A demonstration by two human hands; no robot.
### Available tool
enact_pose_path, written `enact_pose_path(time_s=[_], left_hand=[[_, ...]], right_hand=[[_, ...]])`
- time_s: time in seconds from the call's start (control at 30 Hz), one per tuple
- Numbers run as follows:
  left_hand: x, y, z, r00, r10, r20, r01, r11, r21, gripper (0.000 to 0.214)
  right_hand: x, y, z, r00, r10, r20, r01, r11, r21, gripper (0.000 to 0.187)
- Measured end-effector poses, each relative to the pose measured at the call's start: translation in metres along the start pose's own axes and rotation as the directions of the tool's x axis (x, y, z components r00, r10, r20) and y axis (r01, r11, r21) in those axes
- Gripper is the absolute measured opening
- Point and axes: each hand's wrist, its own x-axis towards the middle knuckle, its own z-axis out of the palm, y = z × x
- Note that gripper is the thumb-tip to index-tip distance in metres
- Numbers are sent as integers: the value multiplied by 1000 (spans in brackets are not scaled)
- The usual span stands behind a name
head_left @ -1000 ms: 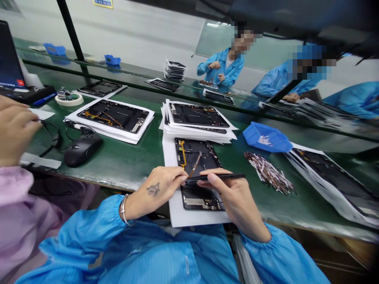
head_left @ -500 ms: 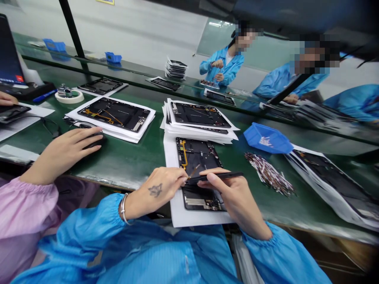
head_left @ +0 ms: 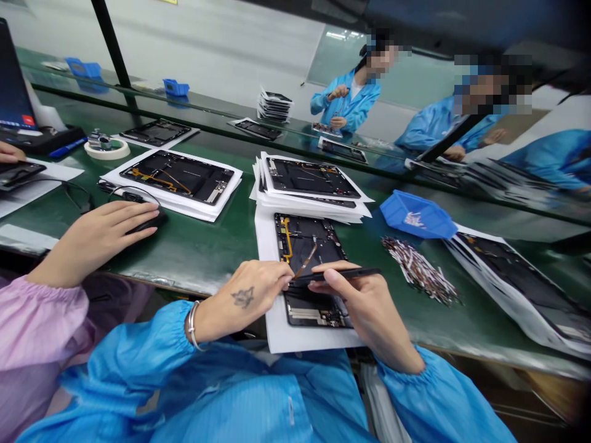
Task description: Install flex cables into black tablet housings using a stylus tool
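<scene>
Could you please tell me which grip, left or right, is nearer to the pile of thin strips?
Right. The right grip, holding a black tool, is left of the pile of thin strips; the left grip is farther left, beyond the right one.

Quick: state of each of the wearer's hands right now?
Left hand: closed at the near end of the brown strip; grip unclear.
Right hand: closed, holding a slim black tool.

You face a pale wall (head_left: 231, 55) and greenish panel (head_left: 333, 56) beyond your green workbench (head_left: 198, 249). Left of you, a dark post (head_left: 111, 44) slants.
</scene>
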Motion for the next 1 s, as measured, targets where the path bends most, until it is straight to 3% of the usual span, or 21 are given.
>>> enact_pose_path(time_s=[0.13,0.3,0.4,0.53,0.77,1.0], left_hand=[[0,0,1,1000,14,1,-14,1000,27,17],[-4,-13,0,975,141,-174,-124,987,107,24],[-9,-21,1,969,230,-89,-202,947,252,28],[-13,-22,3,970,243,17,-233,905,355,32],[-14,-20,4,972,234,35,-232,909,346,36],[-14,-23,7,974,224,29,-222,921,322,32]], right_hand=[[0,1,-2,1000,9,-7,-9,1000,-27,27],[12,0,-8,992,122,-27,-121,992,48,36],[22,-5,-11,971,236,27,-237,969,63,41],[29,-10,-13,929,355,101,-362,931,53,44],[33,-9,-12,878,455,145,-471,877,98,38],[33,-11,-11,869,472,148,-487,869,84,31]])
